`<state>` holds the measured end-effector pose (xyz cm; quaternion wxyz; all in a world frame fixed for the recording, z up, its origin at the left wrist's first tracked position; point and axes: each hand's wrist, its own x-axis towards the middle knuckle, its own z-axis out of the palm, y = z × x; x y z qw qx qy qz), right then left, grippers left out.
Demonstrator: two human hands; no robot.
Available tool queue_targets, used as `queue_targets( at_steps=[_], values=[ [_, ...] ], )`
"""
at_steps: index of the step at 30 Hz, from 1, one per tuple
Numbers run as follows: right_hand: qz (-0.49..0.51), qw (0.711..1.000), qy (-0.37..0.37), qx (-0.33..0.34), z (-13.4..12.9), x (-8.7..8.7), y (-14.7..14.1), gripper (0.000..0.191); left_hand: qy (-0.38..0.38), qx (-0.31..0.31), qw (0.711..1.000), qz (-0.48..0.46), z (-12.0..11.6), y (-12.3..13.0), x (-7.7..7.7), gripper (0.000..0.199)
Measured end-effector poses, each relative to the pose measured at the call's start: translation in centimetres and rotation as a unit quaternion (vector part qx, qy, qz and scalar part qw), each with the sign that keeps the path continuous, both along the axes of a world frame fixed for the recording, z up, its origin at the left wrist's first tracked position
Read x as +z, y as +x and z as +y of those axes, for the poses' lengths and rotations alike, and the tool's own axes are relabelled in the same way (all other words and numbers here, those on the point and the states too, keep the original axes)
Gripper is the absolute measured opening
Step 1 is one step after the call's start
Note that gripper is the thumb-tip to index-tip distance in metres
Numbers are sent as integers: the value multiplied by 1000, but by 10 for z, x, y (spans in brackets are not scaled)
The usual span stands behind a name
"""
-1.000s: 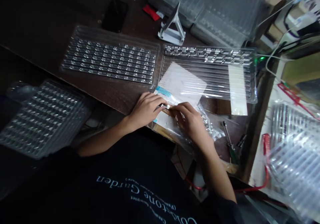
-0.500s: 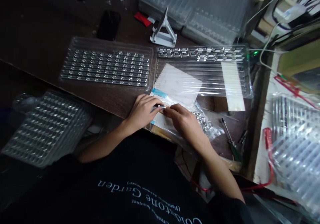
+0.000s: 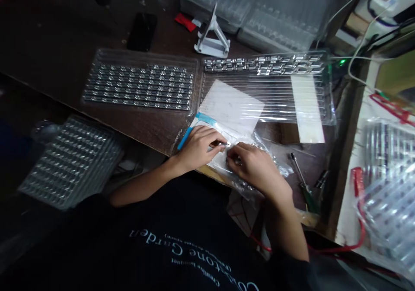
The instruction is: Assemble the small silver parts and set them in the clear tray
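left hand (image 3: 197,147) had its fingers (image 3: 214,140) pinched on a tiny metal connector (image 3: 225,144) just in front of the clear blister tray (image 3: 292,105), right hand (image 3: 251,166) on the plastic bag (image 3: 275,165), grip unclear, and working low and close looked like the steady way.

The trays (image 3: 266,103) are clear plastic, glossy and smooth, and the connectors (image 3: 139,87) in them are bright, polished metal. The bag (image 3: 275,165) is thin, shiny plastic — the card (image 3: 230,107) matt paper. The bench (image 3: 136,129) looks like dark wood with a low sheen — the shirt (image 3: 181,226) matt black cloth.
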<state>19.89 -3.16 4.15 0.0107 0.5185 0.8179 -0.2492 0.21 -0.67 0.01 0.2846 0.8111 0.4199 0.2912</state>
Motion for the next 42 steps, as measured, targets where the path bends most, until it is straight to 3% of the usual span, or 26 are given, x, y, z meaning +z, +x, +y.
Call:
queue_targets(
  at_steps=[6,11,19,22,25,28,33,37,42],
  values=[
    [105,993,-11,-53,-2,4,10,4,0,21,1000,3,0,-3,0,3],
    [182,980,-33,-69,-2,2,14,8,-4,32,999,13,1,-2,-2,2],
    [175,967,119,-139,7,-6,17,24,-10,17,1000,7,1,-2,-3,2],
    [143,969,129,-155,9,-13,11,25,7,34,998,-46,0,-4,0,2],
    [166,971,112,-134,11,-22,-1,23,27,73,993,-93,2,-12,6,2],
    [207,973,76,-71,10,-28,-17,25,39,91,991,-86,6,-25,13,6],
    [96,991,95,-6,6,-24,-30,30,48,97,994,-32,14,-49,17,18],
    [60,991,116,32,4,-21,-29,35,64,91,994,14,34,-67,20,15],
    [103,986,125,36,6,-25,-25,41,105,125,984,63,104,-93,34,14]
  ],
)
